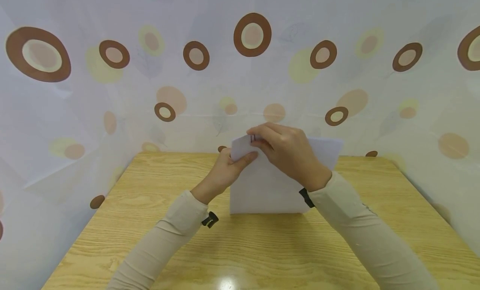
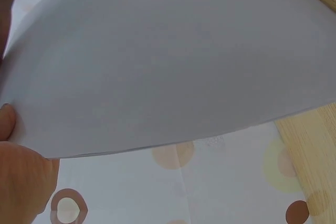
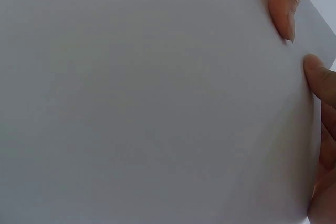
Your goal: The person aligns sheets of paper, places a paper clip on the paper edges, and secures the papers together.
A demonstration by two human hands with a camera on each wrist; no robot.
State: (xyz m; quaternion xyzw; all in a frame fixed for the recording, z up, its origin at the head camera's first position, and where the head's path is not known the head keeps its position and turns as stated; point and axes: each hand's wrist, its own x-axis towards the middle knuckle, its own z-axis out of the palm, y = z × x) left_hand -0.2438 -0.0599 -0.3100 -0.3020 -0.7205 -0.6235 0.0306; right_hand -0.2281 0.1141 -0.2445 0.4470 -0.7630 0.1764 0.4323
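White sheets of paper (image 1: 268, 190) stand upright on the table, lower edge against the wood. My left hand (image 1: 228, 169) grips their left edge near the top corner, thumb on the near face and fingers behind. My right hand (image 1: 286, 150) reaches over the top edge and pinches a small dark wire clip (image 1: 252, 137) at the paper there; its exact kind is mostly hidden by the fingers. In the left wrist view the paper (image 2: 173, 66) bows in a broad curve. The right wrist view shows both thumbs close together on the paper (image 3: 147, 103).
A light wooden table (image 1: 157, 240) lies beneath the paper. Behind it and at both sides hangs a pale curtain (image 1: 210, 81) with brown rings and coloured dots. Each wrist wears a dark strap, such as the left strap (image 1: 210, 219).
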